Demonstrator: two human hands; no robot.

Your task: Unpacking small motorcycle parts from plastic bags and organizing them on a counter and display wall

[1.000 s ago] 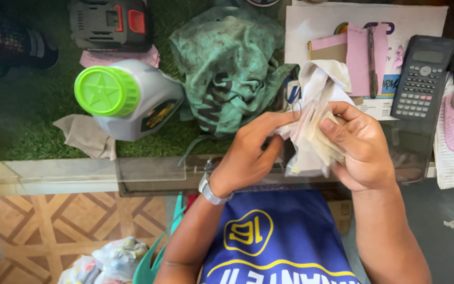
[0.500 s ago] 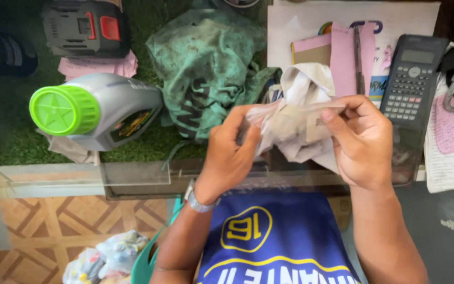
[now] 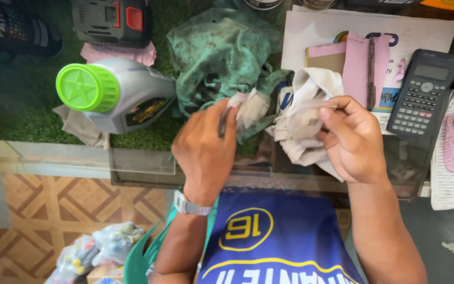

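Rag (image 3: 303, 123): pale, crumpled, held above the glass counter edge (image 3: 143, 168) between both hands, just right of the grey jug (image 3: 116, 94). Left hand (image 3: 204, 150) fingers pinch a small fold plus a thin dark object; right hand (image 3: 354, 139) fingers clench the main bunch. Risk, judged: the thin object may slip from the left pinch, or loose cloth may snag the nearby calculator (image 3: 424, 92).
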